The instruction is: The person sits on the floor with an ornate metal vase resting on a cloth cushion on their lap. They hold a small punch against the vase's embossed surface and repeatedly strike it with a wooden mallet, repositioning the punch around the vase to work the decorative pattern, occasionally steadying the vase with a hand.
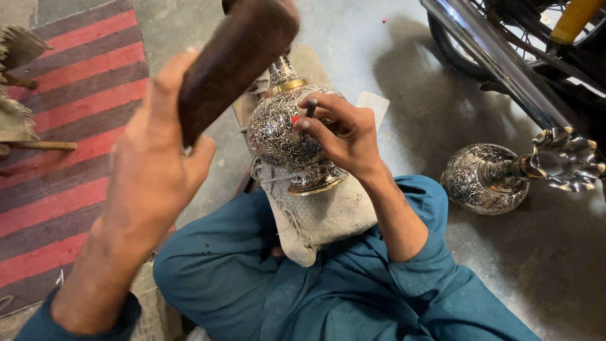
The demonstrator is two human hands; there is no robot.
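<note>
Wooden mallet (237, 60) gripped left (151, 170) | right fingers (315, 123) pinch chisel (310, 108) on vase (284, 129) | second vase (483, 180) right

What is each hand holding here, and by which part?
The left hand grips a brown wooden mallet by its lower end. The right hand pinches a thin metal punch near its top, tip against the engraved silver vase.

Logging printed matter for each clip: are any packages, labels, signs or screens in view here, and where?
None in view: no package, label, sign or screen.
Nearest thing to a marking: a small red spot by the fingertips of the right hand on the engraved metal vase; too small to tell what it is.
</note>
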